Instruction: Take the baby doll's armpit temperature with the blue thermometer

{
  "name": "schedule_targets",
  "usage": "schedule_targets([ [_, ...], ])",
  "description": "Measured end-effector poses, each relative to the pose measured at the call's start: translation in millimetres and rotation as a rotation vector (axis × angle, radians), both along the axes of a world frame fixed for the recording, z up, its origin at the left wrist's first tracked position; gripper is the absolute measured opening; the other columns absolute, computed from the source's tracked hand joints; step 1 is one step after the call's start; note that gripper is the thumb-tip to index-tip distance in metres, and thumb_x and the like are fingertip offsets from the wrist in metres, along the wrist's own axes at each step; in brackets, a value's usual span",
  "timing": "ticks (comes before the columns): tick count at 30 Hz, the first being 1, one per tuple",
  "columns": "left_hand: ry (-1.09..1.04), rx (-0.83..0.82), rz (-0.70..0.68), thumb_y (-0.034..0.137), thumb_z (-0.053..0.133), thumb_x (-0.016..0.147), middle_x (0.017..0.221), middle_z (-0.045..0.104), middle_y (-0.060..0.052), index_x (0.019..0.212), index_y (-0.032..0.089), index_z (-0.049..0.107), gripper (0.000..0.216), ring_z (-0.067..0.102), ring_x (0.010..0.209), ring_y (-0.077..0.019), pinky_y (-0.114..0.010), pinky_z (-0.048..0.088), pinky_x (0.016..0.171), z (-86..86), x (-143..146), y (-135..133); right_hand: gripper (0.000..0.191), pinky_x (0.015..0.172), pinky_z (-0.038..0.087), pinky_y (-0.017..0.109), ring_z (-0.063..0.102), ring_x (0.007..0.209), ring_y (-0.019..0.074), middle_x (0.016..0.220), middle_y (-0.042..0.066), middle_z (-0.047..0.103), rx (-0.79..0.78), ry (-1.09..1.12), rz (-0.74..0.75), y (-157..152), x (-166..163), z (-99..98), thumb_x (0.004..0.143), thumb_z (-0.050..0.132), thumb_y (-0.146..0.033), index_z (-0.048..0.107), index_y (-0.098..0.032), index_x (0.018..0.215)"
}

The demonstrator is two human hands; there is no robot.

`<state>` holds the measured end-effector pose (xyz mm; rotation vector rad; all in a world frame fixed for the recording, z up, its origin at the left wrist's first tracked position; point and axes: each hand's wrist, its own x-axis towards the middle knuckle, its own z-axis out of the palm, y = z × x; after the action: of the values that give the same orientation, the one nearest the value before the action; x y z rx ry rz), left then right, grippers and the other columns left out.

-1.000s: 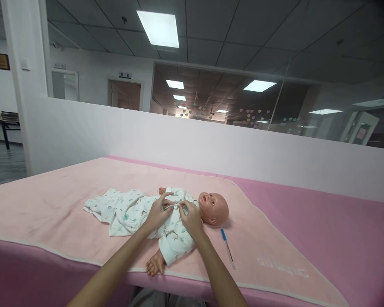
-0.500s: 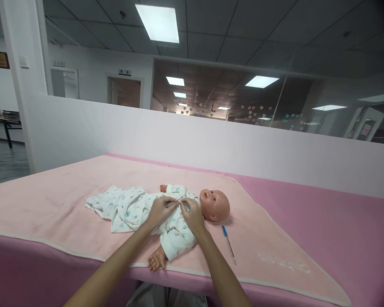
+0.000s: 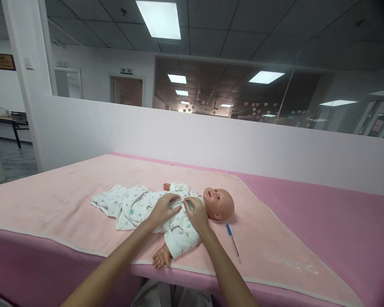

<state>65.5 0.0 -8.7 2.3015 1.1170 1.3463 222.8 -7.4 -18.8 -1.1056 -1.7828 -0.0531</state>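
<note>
A baby doll (image 3: 222,204) lies on its back, head to the right, dressed in a white patterned baby outfit (image 3: 131,212). Over its chest, my left hand (image 3: 162,211) rests on the cloth, thumb and fingers apart. Close beside it, my right hand (image 3: 197,214) pinches the edge of the outfit's front opening near the neck. A small round spot, perhaps a snap, shows between the hands. One doll hand (image 3: 161,256) sticks out of the near sleeve; the other doll hand (image 3: 167,186) shows at the far side.
Right of the doll's shoulder lies a thin clear stick with a blue cap (image 3: 233,244), like a pen or thermometer. A peach blanket (image 3: 67,200) covers much of the pink padded surface (image 3: 333,213). Behind it stands a white low wall (image 3: 211,136) with glass above.
My left thumb and fingers have parted, where both hands were pinching close together at the chest. My right hand stays at the cloth edge. The whole view has shifted slightly.
</note>
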Motion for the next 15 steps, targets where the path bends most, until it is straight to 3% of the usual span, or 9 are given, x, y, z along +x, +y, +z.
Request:
schedule_targets([
  [3, 0.025, 0.001, -0.003, 0.033, 0.059, 0.070, 0.100, 0.062, -0.005, 0.103, 0.020, 0.057, 0.035, 0.055, 0.091, -0.0194, -0.031, 0.044, 0.081, 0.7, -20.5, -2.2, 0.015, 0.075, 0.041, 0.027, 0.057, 0.078, 0.0161, 0.081, 0.002, 0.065, -0.002, -0.006, -0.006, 0.8, 0.2, 0.3, 0.080, 0.046, -0.020, 0.061, -0.020, 0.080],
  [8, 0.080, 0.039, 0.064, 0.035, 0.051, 0.078, 0.086, 0.065, -0.002, 0.082, 0.022, 0.063, 0.019, 0.057, 0.082, -0.0175, -0.028, 0.044, 0.075, -5.3, -55.0, -7.6, 0.016, 0.074, 0.041, 0.028, 0.057, 0.079, 0.0167, 0.080, 0.002, 0.065, 0.005, -0.004, 0.000, 3.0, 0.5, 0.4, 0.080, 0.045, -0.022, 0.060, -0.020, 0.079],
  [15, 0.176, 0.152, 0.160, 0.033, 0.041, 0.084, 0.095, 0.063, -0.005, 0.093, 0.023, 0.063, 0.026, 0.054, 0.089, -0.0188, -0.032, 0.041, 0.079, -15.9, -53.7, -9.0, 0.018, 0.074, 0.042, 0.028, 0.057, 0.079, 0.0169, 0.081, 0.002, 0.065, -0.004, 0.025, -0.003, 6.7, 0.8, -2.8, 0.080, 0.044, -0.024, 0.061, -0.020, 0.080],
])
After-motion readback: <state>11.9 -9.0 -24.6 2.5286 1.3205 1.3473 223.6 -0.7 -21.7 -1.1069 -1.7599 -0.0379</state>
